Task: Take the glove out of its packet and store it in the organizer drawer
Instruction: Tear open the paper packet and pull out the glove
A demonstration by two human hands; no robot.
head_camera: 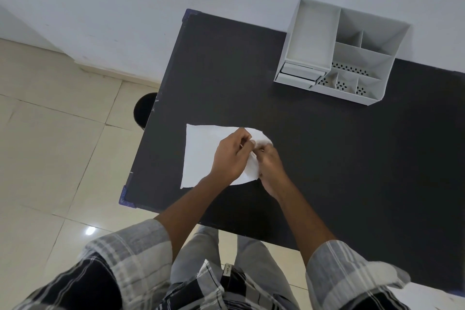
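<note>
A flat white packet [200, 152] lies on the black table [327, 146] near its left edge. My left hand [230, 156] and my right hand [270, 166] both pinch the packet's right side, where its edge lifts and curls. The glove itself is not visible; I cannot tell whether any part of it is out. A white desk organizer [344, 53] stands at the table's far right against the wall, with two small drawers [298, 75] at its front left, both shut.
The organizer has several open compartments, some with perforated floors. A dark round bin [144, 108] stands on the tiled floor beside the table's left edge. A white wall runs behind the table.
</note>
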